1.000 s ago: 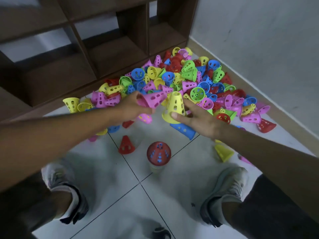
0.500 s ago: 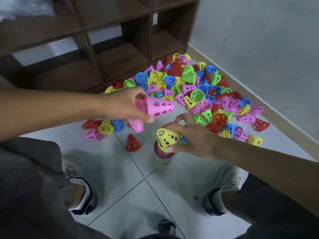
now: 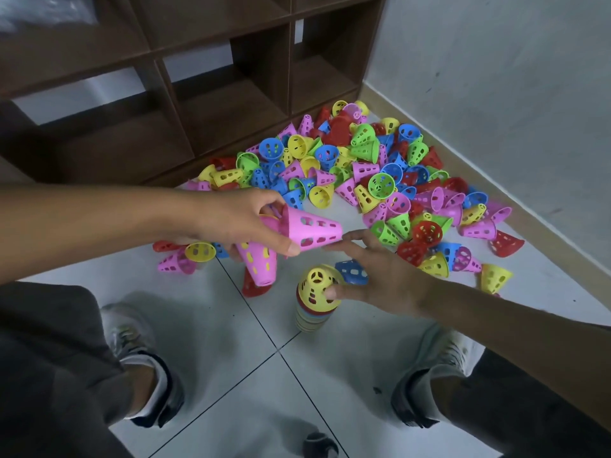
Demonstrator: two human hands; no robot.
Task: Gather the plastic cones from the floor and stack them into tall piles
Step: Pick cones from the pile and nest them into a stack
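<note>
A heap of plastic cones (image 3: 370, 173) in pink, blue, yellow, green and red covers the floor by the corner. My left hand (image 3: 238, 219) grips a pink cone (image 3: 312, 231) lying sideways, above a second pink cone (image 3: 259, 262) that hangs below the hand. A stack of cones (image 3: 312, 312) stands on the tiles between my feet, topped by a yellow cone (image 3: 317, 287). My right hand (image 3: 377, 276) has its thumb on that yellow cone, fingers stretched toward the pink cone. A blue cone (image 3: 352, 271) lies under the right hand.
A dark wooden shelf unit (image 3: 205, 104) stands behind the heap, and a grey wall (image 3: 496, 94) with a skirting board runs along the right. A red cone (image 3: 251, 287) sits alone on the tiles. My two shoes (image 3: 132, 328) (image 3: 439, 361) flank the stack.
The yellow cone went from my right hand's grasp above the stack onto its top, covering the red one. My left hand kept the pink cone and moved slightly toward the right hand.
</note>
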